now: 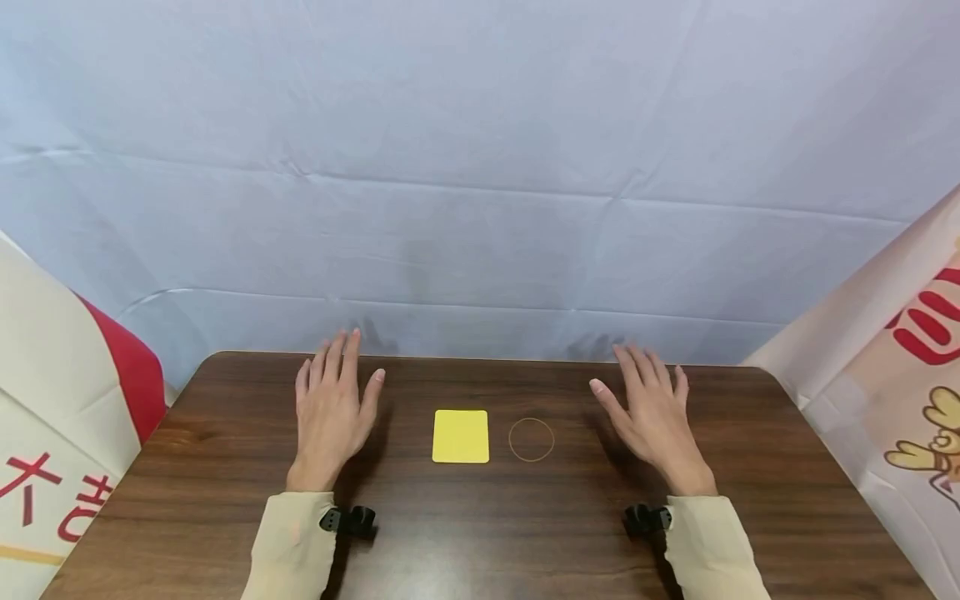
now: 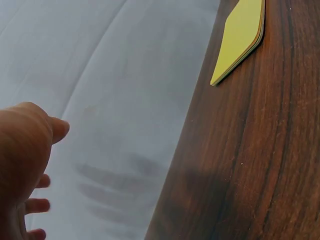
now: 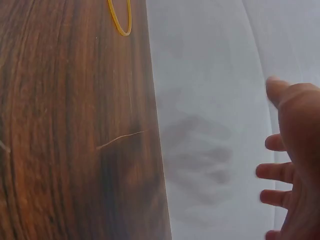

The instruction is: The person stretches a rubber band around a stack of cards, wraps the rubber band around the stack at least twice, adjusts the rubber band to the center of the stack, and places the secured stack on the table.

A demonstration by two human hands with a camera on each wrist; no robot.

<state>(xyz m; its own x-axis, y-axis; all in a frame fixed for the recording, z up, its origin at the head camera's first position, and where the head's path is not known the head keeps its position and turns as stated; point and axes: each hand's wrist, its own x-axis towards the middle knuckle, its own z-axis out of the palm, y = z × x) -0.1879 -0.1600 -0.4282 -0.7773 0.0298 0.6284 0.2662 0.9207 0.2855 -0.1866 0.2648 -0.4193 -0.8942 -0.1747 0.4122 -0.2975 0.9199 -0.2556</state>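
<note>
Near the middle of the brown wooden table (image 1: pixel 480 525) lies a square yellow stack of cards (image 1: pixel 461 437) with rounded corners; its layered edge shows in the left wrist view. Just right of it is a thin yellow rubber band (image 1: pixel 532 418), lying as a round loop. My left hand (image 1: pixel 330 417) is held over the table left of the stack, fingers spread and nothing in it. On the other side, my right hand (image 1: pixel 652 417) hovers right of the rubber band, also empty, its thumb pointing toward the loop. Both hands cast shadows below them.
A pale blue-grey cloth (image 1: pixel 465 167) hangs behind the table's far edge. Printed cloths with red marks hang at the left (image 1: pixel 60 417) and right (image 1: pixel 885 400). Dark wrist cameras (image 1: pixel 352 522) sit on the cream sleeves (image 1: pixel 292 550).
</note>
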